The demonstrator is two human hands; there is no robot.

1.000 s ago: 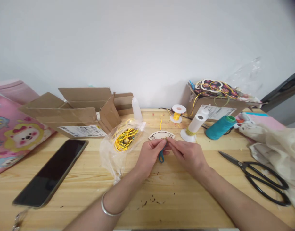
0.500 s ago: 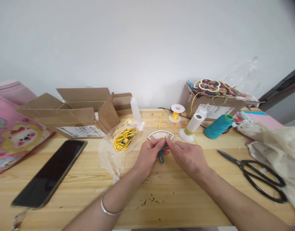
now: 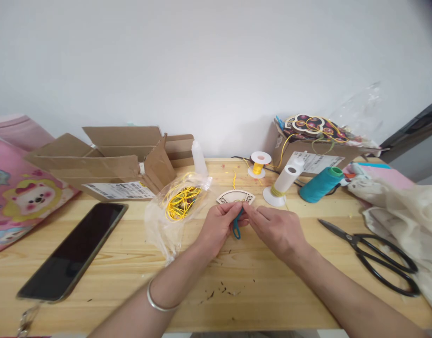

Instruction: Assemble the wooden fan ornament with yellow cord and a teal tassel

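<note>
Above the table's middle, my left hand (image 3: 218,226) is closed in a pinch at the lower edge of a pale wooden fan-shaped piece (image 3: 233,194) with cut-out corners. A teal cord loop (image 3: 236,231) hangs below the fingertips. Opposite it, my right hand (image 3: 277,228) is also closed, its thumb and forefinger pinched together by the top of the teal cord. What those right fingertips grip is too small to make out. A short yellow braided cord (image 3: 234,179) sticks out beyond the wooden piece.
At left are a phone (image 3: 73,253), an open cardboard box (image 3: 120,164) and a plastic bag (image 3: 162,239) of yellow cord. Rightward stand a yellow thread spool (image 3: 261,158), a white spool (image 3: 286,180), a teal thread cone (image 3: 319,185), black scissors (image 3: 370,253) and a full box (image 3: 314,162).
Both hands keep nearly the same pinch, with only slight fingertip movement. The view has shifted very slightly.
</note>
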